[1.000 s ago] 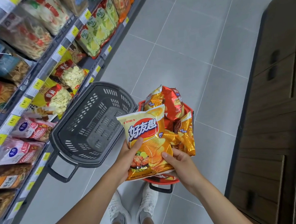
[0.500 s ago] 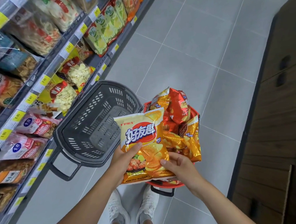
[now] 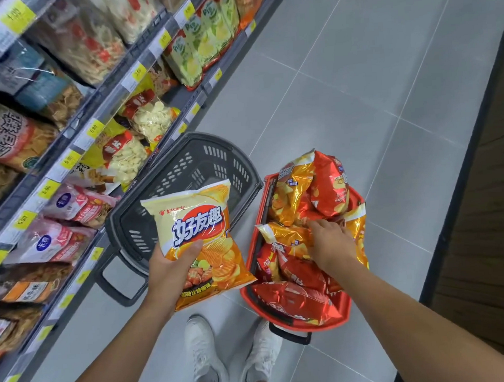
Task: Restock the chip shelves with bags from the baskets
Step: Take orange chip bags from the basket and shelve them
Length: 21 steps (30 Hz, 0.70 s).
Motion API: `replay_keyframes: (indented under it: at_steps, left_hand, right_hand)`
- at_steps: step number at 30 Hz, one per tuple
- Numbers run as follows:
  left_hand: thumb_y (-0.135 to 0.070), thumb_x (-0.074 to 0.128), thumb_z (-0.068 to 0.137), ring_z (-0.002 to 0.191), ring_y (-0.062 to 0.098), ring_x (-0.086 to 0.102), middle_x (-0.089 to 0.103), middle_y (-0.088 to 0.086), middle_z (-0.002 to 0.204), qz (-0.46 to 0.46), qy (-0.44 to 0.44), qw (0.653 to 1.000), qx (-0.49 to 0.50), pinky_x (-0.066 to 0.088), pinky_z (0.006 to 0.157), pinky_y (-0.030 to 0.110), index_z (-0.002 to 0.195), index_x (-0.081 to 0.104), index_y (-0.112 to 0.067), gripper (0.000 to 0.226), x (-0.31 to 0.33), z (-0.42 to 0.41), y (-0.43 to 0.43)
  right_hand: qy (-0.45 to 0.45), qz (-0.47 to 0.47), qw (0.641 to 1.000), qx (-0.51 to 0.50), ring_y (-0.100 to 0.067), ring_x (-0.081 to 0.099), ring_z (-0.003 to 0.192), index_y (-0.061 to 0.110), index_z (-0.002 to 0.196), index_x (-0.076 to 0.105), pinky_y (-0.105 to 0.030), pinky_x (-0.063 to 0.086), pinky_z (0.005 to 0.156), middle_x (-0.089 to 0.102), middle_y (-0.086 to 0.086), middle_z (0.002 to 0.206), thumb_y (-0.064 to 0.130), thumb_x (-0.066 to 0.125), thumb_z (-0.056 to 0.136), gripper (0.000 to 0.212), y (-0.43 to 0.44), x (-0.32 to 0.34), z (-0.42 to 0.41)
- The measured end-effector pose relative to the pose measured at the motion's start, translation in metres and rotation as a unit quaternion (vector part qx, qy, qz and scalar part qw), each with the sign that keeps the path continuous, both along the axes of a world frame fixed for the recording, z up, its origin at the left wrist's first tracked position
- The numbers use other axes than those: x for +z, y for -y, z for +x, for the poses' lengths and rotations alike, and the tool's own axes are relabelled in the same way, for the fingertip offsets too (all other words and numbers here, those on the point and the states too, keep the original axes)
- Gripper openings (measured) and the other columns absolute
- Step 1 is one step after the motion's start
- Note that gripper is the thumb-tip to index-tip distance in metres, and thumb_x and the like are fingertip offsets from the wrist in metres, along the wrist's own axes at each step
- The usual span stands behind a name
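Observation:
My left hand (image 3: pixel 172 265) grips a yellow-orange chip bag (image 3: pixel 201 232) with blue lettering, held upright over the near edge of the grey basket (image 3: pixel 238 174). My right hand (image 3: pixel 329 239) reaches down into the red basket (image 3: pixel 251 279), its fingers on the orange and red chip bags (image 3: pixel 295 194) piled there; whether it grasps one I cannot tell. The chip shelves (image 3: pixel 79 133) run along the left, packed with snack bags.
The grey basket stands on the tiled floor against the shelf foot, with nothing visible inside it. My white shoes (image 3: pixel 204 353) are just below the baskets. A dark wooden cabinet (image 3: pixel 487 206) lines the right side of the aisle. Yellow price tags edge each shelf.
My right hand let go of the yellow-orange bag and moved right into the red basket. My left hand carried that bag left, over the grey basket.

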<state>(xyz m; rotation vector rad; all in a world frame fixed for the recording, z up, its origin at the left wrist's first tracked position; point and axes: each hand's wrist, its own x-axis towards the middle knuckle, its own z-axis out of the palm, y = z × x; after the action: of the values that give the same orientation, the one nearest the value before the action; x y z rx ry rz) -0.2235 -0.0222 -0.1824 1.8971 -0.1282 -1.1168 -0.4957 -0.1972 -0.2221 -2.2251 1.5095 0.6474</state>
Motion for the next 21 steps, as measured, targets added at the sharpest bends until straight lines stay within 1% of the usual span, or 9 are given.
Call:
replay_keyframes:
  at_steps: [3,6,9,12,14,17,18,20,21]
  left_hand:
    - [-0.062,0.092,0.063,0.098,0.023,0.078,0.078,-0.002,0.11,0.018,0.002,1.0,-0.007,0.063,0.087,0.052,0.127,0.063,-0.032,0.076,-0.004,0.008,-0.007]
    - [-0.071,0.086,0.054,0.101,0.025,0.076,0.077,-0.002,0.112,0.032,0.003,0.999,-0.009,0.063,0.087,0.053,0.127,0.061,-0.035,0.085,-0.005,0.015,-0.012]
    - [-0.07,0.086,0.058,0.101,0.025,0.076,0.076,-0.002,0.112,0.042,0.005,0.999,-0.008,0.063,0.086,0.054,0.127,0.06,-0.036,0.081,0.002,0.018,-0.014]
    - [-0.065,0.088,0.065,0.101,0.025,0.076,0.076,-0.002,0.112,0.036,0.009,0.999,-0.008,0.063,0.087,0.053,0.128,0.06,-0.033,0.076,0.017,0.02,-0.012]
    - [-0.053,0.084,0.073,0.101,0.024,0.075,0.076,-0.001,0.111,0.025,0.011,1.0,-0.011,0.064,0.084,0.046,0.128,0.06,-0.029,0.065,0.032,0.021,-0.008]
    - [-0.035,0.081,0.087,0.096,0.019,0.074,0.074,-0.005,0.105,0.01,0.024,1.0,-0.016,0.06,0.068,0.027,0.124,0.059,-0.028,0.044,0.06,0.024,0.0]
    - [-0.032,0.081,0.089,0.095,0.017,0.074,0.074,-0.005,0.104,0.004,0.028,0.999,-0.021,0.059,0.066,0.025,0.122,0.058,-0.029,0.04,0.068,0.026,0.003]
    - [-0.035,0.082,0.087,0.096,0.021,0.074,0.075,-0.002,0.105,0.0,0.021,1.0,-0.021,0.061,0.071,0.032,0.117,0.059,-0.032,0.038,0.086,0.029,0.008]
    - [-0.036,0.082,0.086,0.097,0.023,0.075,0.075,-0.001,0.106,-0.003,0.019,1.0,-0.021,0.061,0.075,0.036,0.115,0.059,-0.032,0.037,0.098,0.031,0.012]
  right_hand:
    - [-0.027,-0.003,0.999,0.018,-0.023,0.065,0.115,0.038,0.137,0.055,-0.044,0.038,0.105,0.07,0.007,0.118,0.019,0.047,0.097,0.045,0.0,-0.006,0.005]
    - [-0.049,-0.021,0.998,0.047,-0.021,0.068,0.108,0.038,0.125,0.062,-0.043,0.037,0.105,0.072,0.009,0.11,0.016,0.046,0.097,0.039,-0.005,-0.002,0.012]
    - [-0.052,-0.028,0.995,0.076,-0.022,0.069,0.107,0.04,0.133,0.057,-0.039,0.043,0.099,0.072,0.008,0.11,0.015,0.047,0.098,0.044,-0.007,0.014,0.016]
    - [-0.022,-0.001,0.997,0.074,-0.026,0.07,0.102,0.044,0.149,0.04,-0.038,0.055,0.085,0.072,0.004,0.112,0.018,0.048,0.1,0.056,-0.006,0.036,0.016]
    - [0.018,0.035,0.998,0.051,-0.029,0.069,0.105,0.043,0.146,0.045,-0.042,0.059,0.082,0.071,0.001,0.117,0.023,0.05,0.101,0.049,-0.002,0.053,0.014]
    - [0.092,0.067,0.993,0.007,-0.029,0.067,0.107,0.033,0.13,0.063,-0.043,0.057,0.084,0.072,0.001,0.117,0.026,0.054,0.1,0.032,0.005,0.082,0.009]
    - [0.127,0.071,0.989,-0.007,-0.027,0.067,0.103,0.029,0.123,0.067,-0.041,0.056,0.082,0.072,0.002,0.114,0.025,0.055,0.1,0.026,0.008,0.095,0.008]
    - [0.195,0.074,0.977,-0.041,-0.019,0.064,0.086,0.028,0.098,0.07,-0.032,0.048,0.073,0.071,0.008,0.094,0.02,0.06,0.1,0.013,0.013,0.121,0.007]
    - [0.231,0.074,0.968,-0.067,-0.014,0.058,0.075,0.03,0.084,0.065,-0.027,0.042,0.067,0.065,0.013,0.08,0.016,0.062,0.099,0.02,0.016,0.136,0.007]
